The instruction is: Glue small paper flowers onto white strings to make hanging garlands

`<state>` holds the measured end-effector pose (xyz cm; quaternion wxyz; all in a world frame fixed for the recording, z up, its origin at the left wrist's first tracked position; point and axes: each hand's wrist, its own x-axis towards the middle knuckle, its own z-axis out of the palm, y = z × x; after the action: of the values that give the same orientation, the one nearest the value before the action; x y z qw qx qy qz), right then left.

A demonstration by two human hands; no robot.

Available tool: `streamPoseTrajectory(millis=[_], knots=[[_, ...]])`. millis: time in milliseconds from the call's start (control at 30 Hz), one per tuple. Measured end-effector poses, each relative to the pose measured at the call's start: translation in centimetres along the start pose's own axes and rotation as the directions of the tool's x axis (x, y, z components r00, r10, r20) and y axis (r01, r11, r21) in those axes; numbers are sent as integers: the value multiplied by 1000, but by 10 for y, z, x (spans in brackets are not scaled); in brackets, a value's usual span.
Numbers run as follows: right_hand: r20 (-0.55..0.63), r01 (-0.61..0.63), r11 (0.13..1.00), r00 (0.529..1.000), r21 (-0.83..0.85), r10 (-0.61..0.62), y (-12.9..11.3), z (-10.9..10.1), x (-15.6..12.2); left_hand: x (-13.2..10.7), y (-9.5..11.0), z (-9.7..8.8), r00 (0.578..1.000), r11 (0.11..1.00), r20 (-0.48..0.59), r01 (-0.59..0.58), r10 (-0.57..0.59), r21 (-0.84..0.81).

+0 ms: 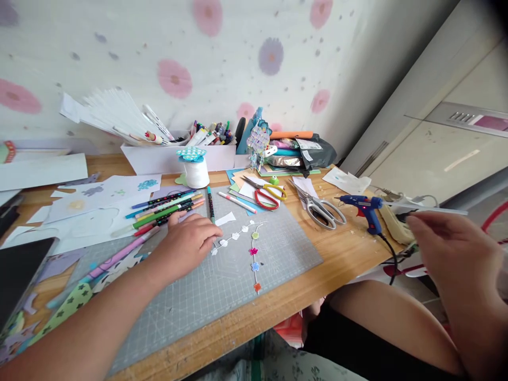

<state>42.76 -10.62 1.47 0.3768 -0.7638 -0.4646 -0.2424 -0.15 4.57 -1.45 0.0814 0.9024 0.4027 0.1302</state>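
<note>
Holding nothing: left hand [189,244] flat on the grey cutting mat [222,286], palm down, fingers spread a little. Fingertips touching the end of a white flower string [234,236] on the mat. Just beside that, a second string of colored flowers [254,259], running down toward the near edge of the mat.

Right hand [444,238] out past the right edge of the wooden table [349,254], up in the air, blurry. Fingers loose and curved; cannot tell if anything is pinched between them. Close by on the left, a blue glue gun [363,205] standing on the table with its tip pointing left and a small red light on. Black cord hanging from its handle.

Behind the left hand, a row of pens [166,207] lying side by side at the top of the mat. Beyond them, a white spool [196,170] with a blue flower shape on top.

At the back by the wall, a long white box [178,157]. Inside on the left, a fan of white paper strips [115,114] sticking out. Inside on the right, a bunch of markers [212,133] standing up.

Between mat and glue gun, red and yellow scissors [265,194] on colored paper, and grey scissors [323,207] well apart from them. Stack of packets [293,151] at the back right.
</note>
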Motion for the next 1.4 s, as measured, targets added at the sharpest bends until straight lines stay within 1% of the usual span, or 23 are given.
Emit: streamPoseTrajectory(millis=[33,67,100,133,167,200,267,300,333,367,400,467,600,767,933,1033,1233,1400], knots=[[79,110,991,990,76,-116,-20,2,1,0,0,0,1000,1000,3,1,-1,-1],[182,253,947,940,200,-290,-41,6,3,0,0,1,1000,1000,8,4,-4,-1],[249,350,873,861,340,-442,-63,12,4,0,1,1,1000,1000,16,6,-6,-3],[323,398,799,762,451,-561,-83,21,5,0,1,1,1000,1000,23,9,-9,-5],[383,408,746,670,526,-636,-102,31,5,0,1,1,999,1000,30,13,-12,-8],[431,417,708,582,570,-689,-119,43,4,0,1,2,999,1000,35,17,-17,-11],[505,435,662,431,610,-748,-146,68,1,0,0,2,999,1000,40,24,-24,-16],[537,434,653,372,621,-758,-156,81,-1,0,-1,1,999,1000,42,25,-24,-16],[563,435,656,337,617,-754,-165,92,-4,0,-2,1,999,1000,45,24,-23,-14],[592,438,670,321,600,-739,-172,103,-6,-1,-2,1,999,1000,49,21,-20,-10],[624,438,692,313,574,-716,-177,112,-7,-1,-3,0,999,1000,52,18,-18,-3],[673,439,731,314,522,-669,-185,124,-9,-1,-4,-2,998,1000,55,16,-17,21],[709,434,758,311,487,-633,-193,133,-11,-2,-9,-6,999,995,37,30,-34,94],[738,439,771,293,461,-608,-196,134,-11,-4,-17,-6,995,977,-10,97,-97,192],[744,467,763,282,446,-607,-198,134,-13,-4,-17,-6,996,965,-22,88,-86,247],[743,490,755,279,435,-609,-200,134,-15,-3,-15,-6,995,959,-35,103,-98,262],[745,510,763,307,397,-593,-201,128,-10,-3,-18,-8,990,966,-71,132,-119,223],[746,517,767,317,381,-585,-201,122,-6,-3,-21,-10,977,962,-137,191,-166,195]])
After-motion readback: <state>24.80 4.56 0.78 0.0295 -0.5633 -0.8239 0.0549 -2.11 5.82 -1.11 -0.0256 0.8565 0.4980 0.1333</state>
